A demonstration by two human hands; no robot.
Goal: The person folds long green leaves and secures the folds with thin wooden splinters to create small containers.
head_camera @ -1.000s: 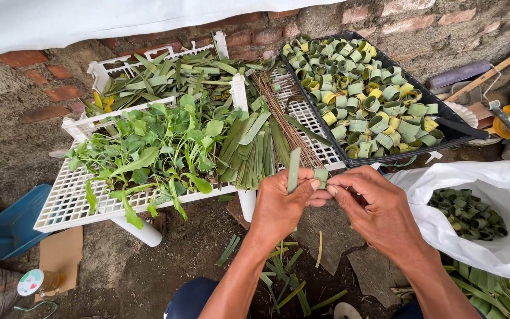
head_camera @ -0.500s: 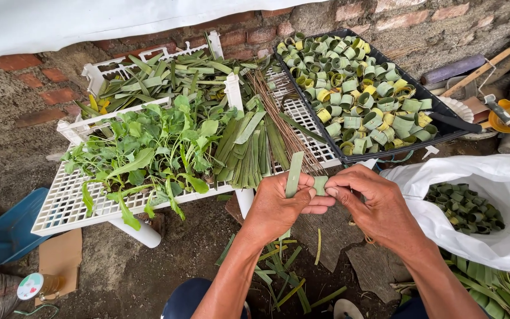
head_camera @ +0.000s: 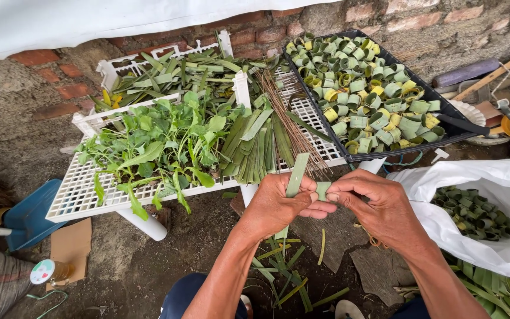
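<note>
Both of my hands meet in front of me over the ground. My left hand (head_camera: 275,204) pinches a long green leaf strip (head_camera: 297,174) that sticks up past my fingers. My right hand (head_camera: 379,207) grips the folded end of the same strip (head_camera: 323,189) between thumb and fingers. Just beyond my hands lies a white slatted rack (head_camera: 84,192) with a bundle of cut leaf strips (head_camera: 255,147), thin brown sticks (head_camera: 290,127) and leafy green plants (head_camera: 160,145).
A black tray (head_camera: 444,133) full of small rolled leaf rings sits at the back right. A white bag (head_camera: 503,236) with more rings lies at my right. Leaf scraps (head_camera: 284,266) litter the ground under my hands. A blue tub (head_camera: 28,215) stands at the left.
My hands have stayed together on the strip, working its lower end. The upright part of the strip has barely shifted. The view has tilted slightly.
</note>
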